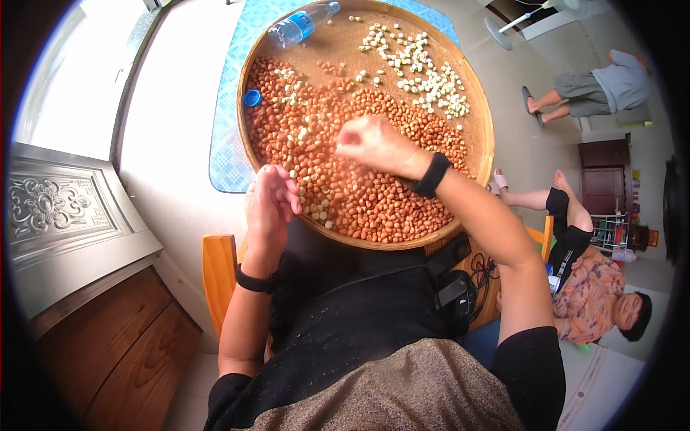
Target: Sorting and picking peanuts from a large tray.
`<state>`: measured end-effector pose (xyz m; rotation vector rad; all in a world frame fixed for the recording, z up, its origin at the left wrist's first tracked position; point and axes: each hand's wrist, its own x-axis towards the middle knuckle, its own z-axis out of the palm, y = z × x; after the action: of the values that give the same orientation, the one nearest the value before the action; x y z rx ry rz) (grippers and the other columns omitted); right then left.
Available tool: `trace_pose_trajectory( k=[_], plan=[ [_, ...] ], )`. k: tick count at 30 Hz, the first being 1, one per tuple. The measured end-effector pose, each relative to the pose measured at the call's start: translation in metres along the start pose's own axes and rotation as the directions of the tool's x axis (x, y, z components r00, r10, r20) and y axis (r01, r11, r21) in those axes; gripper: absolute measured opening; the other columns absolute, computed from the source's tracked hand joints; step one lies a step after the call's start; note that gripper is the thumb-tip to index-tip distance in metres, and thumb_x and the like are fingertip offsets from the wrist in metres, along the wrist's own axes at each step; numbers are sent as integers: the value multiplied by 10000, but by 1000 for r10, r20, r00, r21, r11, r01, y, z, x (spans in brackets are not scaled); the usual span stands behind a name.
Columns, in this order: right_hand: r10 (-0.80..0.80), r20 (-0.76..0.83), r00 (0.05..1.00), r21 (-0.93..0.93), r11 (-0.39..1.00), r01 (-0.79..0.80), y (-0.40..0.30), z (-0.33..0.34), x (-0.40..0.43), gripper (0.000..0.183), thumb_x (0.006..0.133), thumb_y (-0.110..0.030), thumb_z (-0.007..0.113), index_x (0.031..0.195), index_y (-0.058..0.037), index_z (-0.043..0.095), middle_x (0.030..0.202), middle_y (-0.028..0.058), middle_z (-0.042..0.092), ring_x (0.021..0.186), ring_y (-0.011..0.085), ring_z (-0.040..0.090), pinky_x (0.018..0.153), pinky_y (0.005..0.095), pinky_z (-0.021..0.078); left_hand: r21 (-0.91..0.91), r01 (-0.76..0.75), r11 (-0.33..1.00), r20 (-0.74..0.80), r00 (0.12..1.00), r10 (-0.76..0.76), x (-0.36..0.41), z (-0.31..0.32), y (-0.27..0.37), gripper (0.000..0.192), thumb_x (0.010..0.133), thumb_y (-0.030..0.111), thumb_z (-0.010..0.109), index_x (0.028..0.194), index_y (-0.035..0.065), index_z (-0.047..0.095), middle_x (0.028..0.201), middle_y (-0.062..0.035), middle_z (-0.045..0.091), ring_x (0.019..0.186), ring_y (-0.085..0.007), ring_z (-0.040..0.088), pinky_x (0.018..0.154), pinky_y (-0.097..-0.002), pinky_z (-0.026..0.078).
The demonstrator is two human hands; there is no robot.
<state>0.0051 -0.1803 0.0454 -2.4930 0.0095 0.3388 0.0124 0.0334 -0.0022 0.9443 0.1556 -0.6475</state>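
Observation:
A round woven bamboo tray (488, 124) lies before me, its near edge over my lap. Reddish shelled peanuts (399, 210) cover its near and left parts. Pale lotus seeds (426, 75) lie spread at the far right, and others are mixed among the peanuts at the left. Over the middle of the peanuts, my right hand (380, 145) has thumb and fingertips drawn together; blur hides whether anything is between them. My left hand (272, 196) is at the near left rim, fingers half curled beside a few lotus seeds. What its palm may hold is hidden.
A clear plastic bottle (296, 28) lies at the tray's far left, and a blue bottle cap (252, 98) sits on the peanuts. Blue checked cloth (229, 145) shows beneath the tray. Right of me are cables (481, 280), one seated person (590, 291) and one standing person (620, 86).

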Motion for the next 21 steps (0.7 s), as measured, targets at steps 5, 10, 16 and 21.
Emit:
trace_pose_trajectory(
  k=[5, 10, 16, 21],
  plan=[
    [47, -490, 870, -37, 997, -75, 28, -43, 7, 211, 790, -247, 616, 918, -86, 571, 631, 35, 576, 557, 91, 529, 528, 231, 455, 4, -3, 1000, -3, 1000, 3, 0, 2, 0, 241, 904, 270, 395, 812, 70, 496, 651, -46, 551, 435, -97, 495, 345, -160, 304],
    [14, -442, 897, -65, 997, -47, 24, -27, 18, 82, 821, -164, 571, 839, -96, 611, 680, 53, 601, 588, 108, 551, 518, 243, 469, 32, -11, 999, -9, 1000, 12, 0, 1, 0, 246, 905, 274, 392, 812, 72, 496, 656, -46, 551, 435, -95, 494, 343, -161, 296],
    [-94, -256, 962, -41, 995, 87, 10, 15, 47, 157, 809, -13, 461, 804, -41, 615, 858, 135, 584, 690, 197, 568, 620, 287, 495, 33, 2, 999, -16, 1000, -2, 0, 2, 0, 252, 907, 279, 391, 812, 72, 497, 657, -46, 554, 433, -94, 494, 340, -161, 292],
    [-173, -255, 951, -183, 975, 128, 3, 30, 58, 217, 820, -38, 399, 837, -55, 615, 839, 158, 567, 687, 262, 567, 644, 358, 485, 36, -10, 999, -11, 1000, 10, -1, 1, 1, 257, 909, 281, 389, 810, 70, 496, 658, -49, 554, 434, -94, 496, 339, -159, 295]
  ],
)
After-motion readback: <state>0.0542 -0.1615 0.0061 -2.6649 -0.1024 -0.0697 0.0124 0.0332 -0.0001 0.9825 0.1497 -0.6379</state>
